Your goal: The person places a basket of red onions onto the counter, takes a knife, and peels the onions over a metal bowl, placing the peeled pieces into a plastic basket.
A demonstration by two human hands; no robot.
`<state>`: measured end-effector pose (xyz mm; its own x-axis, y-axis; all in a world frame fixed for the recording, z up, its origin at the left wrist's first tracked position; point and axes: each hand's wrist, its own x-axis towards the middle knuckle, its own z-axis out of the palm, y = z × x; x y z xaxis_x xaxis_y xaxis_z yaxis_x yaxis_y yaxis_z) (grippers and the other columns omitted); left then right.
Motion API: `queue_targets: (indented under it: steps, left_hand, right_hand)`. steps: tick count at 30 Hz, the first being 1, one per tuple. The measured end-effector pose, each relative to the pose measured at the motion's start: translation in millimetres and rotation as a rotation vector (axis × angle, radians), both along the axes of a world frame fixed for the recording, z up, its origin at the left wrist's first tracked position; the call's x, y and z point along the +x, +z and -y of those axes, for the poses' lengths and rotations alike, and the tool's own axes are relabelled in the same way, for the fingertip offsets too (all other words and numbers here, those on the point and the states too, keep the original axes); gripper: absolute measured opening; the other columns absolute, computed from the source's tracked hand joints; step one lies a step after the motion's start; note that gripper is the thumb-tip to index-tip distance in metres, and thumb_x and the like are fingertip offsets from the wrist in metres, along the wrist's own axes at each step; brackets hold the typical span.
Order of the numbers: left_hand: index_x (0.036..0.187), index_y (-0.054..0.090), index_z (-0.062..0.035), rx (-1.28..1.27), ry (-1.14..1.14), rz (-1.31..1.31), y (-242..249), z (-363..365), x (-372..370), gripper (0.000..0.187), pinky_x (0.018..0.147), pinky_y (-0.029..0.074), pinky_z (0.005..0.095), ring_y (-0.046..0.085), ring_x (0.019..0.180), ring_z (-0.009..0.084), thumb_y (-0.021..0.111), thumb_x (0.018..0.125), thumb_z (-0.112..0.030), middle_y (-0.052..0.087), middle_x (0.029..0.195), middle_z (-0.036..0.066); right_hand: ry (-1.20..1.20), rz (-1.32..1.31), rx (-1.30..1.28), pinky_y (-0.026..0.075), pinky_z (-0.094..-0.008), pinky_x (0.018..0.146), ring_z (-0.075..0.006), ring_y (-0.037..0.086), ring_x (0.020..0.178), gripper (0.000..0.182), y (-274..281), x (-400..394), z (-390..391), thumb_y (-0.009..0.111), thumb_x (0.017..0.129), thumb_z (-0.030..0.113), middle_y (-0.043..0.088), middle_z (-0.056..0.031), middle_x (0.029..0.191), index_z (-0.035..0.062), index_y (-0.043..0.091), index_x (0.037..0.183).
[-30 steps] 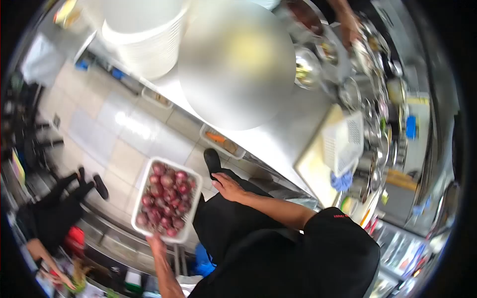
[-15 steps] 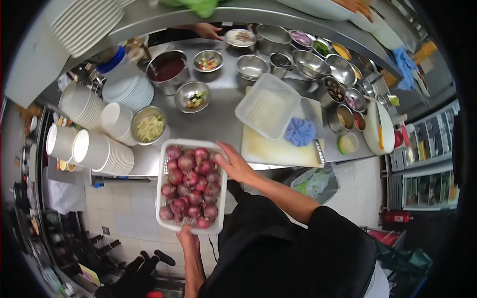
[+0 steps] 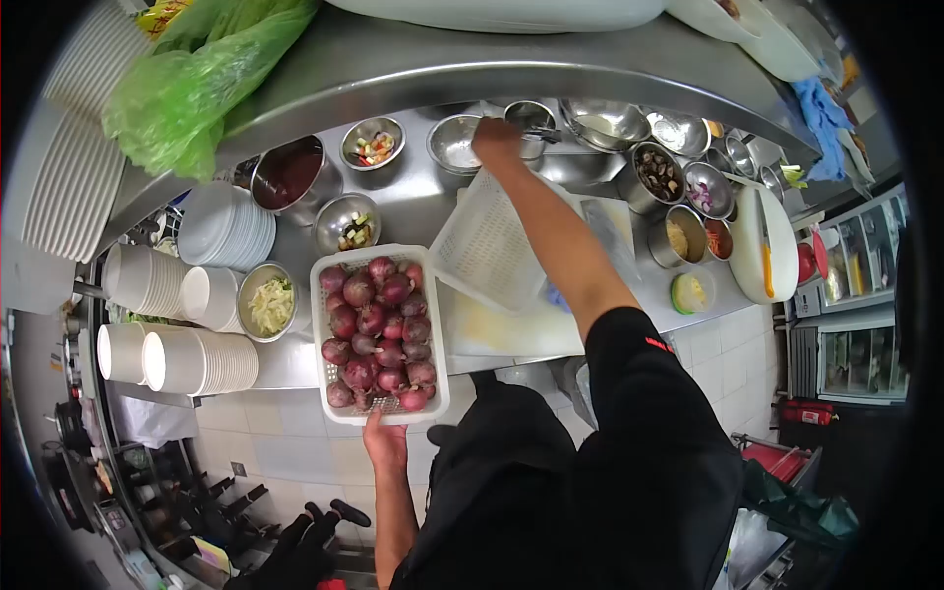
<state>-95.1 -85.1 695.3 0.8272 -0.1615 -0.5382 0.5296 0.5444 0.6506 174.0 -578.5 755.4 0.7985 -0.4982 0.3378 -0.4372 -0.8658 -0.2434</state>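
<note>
My left hand grips the near edge of a white plastic basket. Red onions fill the basket, whose far part is over the steel counter. Stretched across the counter, my right hand is at the rim of a steel bowl; its fingers are blurred and mostly hidden. Under my right forearm, a second, translucent plastic basket is tilted over the pale cutting board. A blue cloth is mostly covered by that basket and my arm.
Left of the onions are a bowl of sliced pale vegetables, stacked white tubs and a pot of dark red liquid. Ingredient pots, including one of dark pieces, crowd the right. A steel shelf overhangs the back.
My right hand has let go of the onion basket and reached forward to the bowls. The onion basket has moved toward the counter, held by my left hand. The view has shifted.
</note>
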Motion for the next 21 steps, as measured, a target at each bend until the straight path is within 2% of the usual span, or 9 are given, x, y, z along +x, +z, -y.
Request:
queue_targets:
  steps: [1, 4, 5, 7, 10, 15, 17, 18, 21]
  left_hand:
    - [0.134, 0.041, -0.0063, 0.003, 0.005, -0.004, 2.9, -1.5, 0.8, 0.048, 0.095, 0.048, 0.0495, 0.056, 0.111, 0.0301, 0.055, 0.092, -0.024, 0.052, 0.126, 0.014]
    - [0.139, 0.035, -0.0104, -0.085, 0.065, 0.035, 7.0, -10.2, -7.8, 0.056, 0.094, 0.048, 0.0508, 0.054, 0.114, 0.0324, 0.058, 0.091, -0.029, 0.049, 0.131, 0.015]
    - [0.139, 0.035, -0.0119, -0.018, 0.091, -0.050, 0.3, -23.7, -14.2, 0.058, 0.094, 0.048, 0.0501, 0.055, 0.112, 0.0318, 0.058, 0.091, -0.035, 0.051, 0.128, 0.016]
    - [0.139, 0.035, -0.0134, 0.059, 0.148, -0.144, 10.3, -29.4, -37.5, 0.061, 0.093, 0.048, 0.0495, 0.057, 0.109, 0.0313, 0.059, 0.091, -0.041, 0.052, 0.125, 0.017]
    - [0.136, 0.038, -0.0136, 0.195, 0.083, -0.185, 15.5, -23.5, -37.0, 0.061, 0.086, 0.051, 0.0451, 0.060, 0.101, 0.0287, 0.060, 0.089, -0.046, 0.057, 0.116, 0.015]
    - [0.131, 0.041, -0.0089, 0.198, -0.077, -0.051, 36.0, 6.5, -11.9, 0.055, 0.082, 0.053, 0.0419, 0.061, 0.097, 0.0255, 0.059, 0.091, -0.041, 0.058, 0.115, 0.012]
    - [0.135, 0.036, -0.0041, 0.320, -0.165, -0.066, 33.4, 7.0, -2.4, 0.062, 0.083, 0.052, 0.0456, 0.061, 0.099, 0.0286, 0.057, 0.092, -0.043, 0.054, 0.122, 0.017]
    - [0.135, 0.036, -0.0041, 0.313, -0.172, -0.063, 34.8, 6.6, -0.8, 0.062, 0.083, 0.052, 0.0456, 0.061, 0.099, 0.0286, 0.057, 0.092, -0.043, 0.054, 0.122, 0.017]
    - [0.133, 0.040, -0.0018, 0.286, -0.203, -0.120, 43.4, -1.0, 1.0, 0.062, 0.076, 0.055, 0.0396, 0.062, 0.094, 0.0247, 0.063, 0.090, -0.040, 0.058, 0.115, 0.014]
  right_hand:
    - [-0.177, -0.229, 0.084, 0.052, -0.0407, 0.076, -0.0305, 0.066, 0.097, 0.026, 1.1, 6.4, 8.3, 0.060, 0.077, 0.022, 0.069, -0.0150, 0.105, 0.0075, 0.072, 0.097]
    - [-0.322, -0.423, 0.313, 0.051, -0.0435, 0.079, -0.0341, 0.064, 0.105, 0.031, 6.3, 7.0, 21.5, 0.059, 0.078, 0.020, 0.066, -0.0148, 0.116, 0.0071, 0.071, 0.103]
    - [-0.289, -0.537, 0.504, 0.043, -0.0632, 0.085, -0.0348, 0.057, 0.116, 0.036, 12.0, 8.3, 26.3, 0.052, 0.085, 0.019, 0.061, -0.0151, 0.125, 0.0065, 0.066, 0.116]
    - [-0.144, -0.399, 0.482, 0.048, -0.0529, 0.088, -0.0344, 0.059, 0.114, 0.035, -49.7, 23.8, 62.7, 0.051, 0.086, 0.021, 0.063, -0.0137, 0.122, 0.0056, 0.066, 0.114]
    - [-0.191, -0.256, 0.448, 0.051, -0.0445, 0.087, -0.0344, 0.060, 0.113, 0.033, -9.0, 13.7, 32.6, 0.051, 0.087, 0.022, 0.064, -0.0158, 0.119, 0.0041, 0.068, 0.109]
    - [-0.238, -0.267, 0.315, 0.054, -0.0411, 0.082, -0.0323, 0.064, 0.106, 0.031, 4.9, 11.7, 24.8, 0.052, 0.085, 0.020, 0.065, -0.0217, 0.110, -0.0013, 0.069, 0.101]
    - [-0.171, -0.199, 0.498, 0.056, -0.0386, 0.079, -0.0299, 0.068, 0.096, 0.029, 1.5, 15.3, 29.7, 0.054, 0.081, 0.016, 0.067, -0.0225, 0.104, -0.0033, 0.069, 0.096]
    - [-0.145, -0.111, 0.777, 0.057, -0.0379, 0.074, -0.0302, 0.070, 0.084, 0.028, -38.5, 38.9, 51.8, 0.054, 0.077, 0.013, 0.069, -0.0216, 0.094, -0.0054, 0.070, 0.091]
    - [-0.129, 0.011, 0.833, 0.056, -0.0386, 0.070, -0.0314, 0.071, 0.075, 0.026, -28.7, 30.4, 48.3, 0.054, 0.075, 0.012, 0.070, -0.0204, 0.082, -0.0061, 0.069, 0.084]
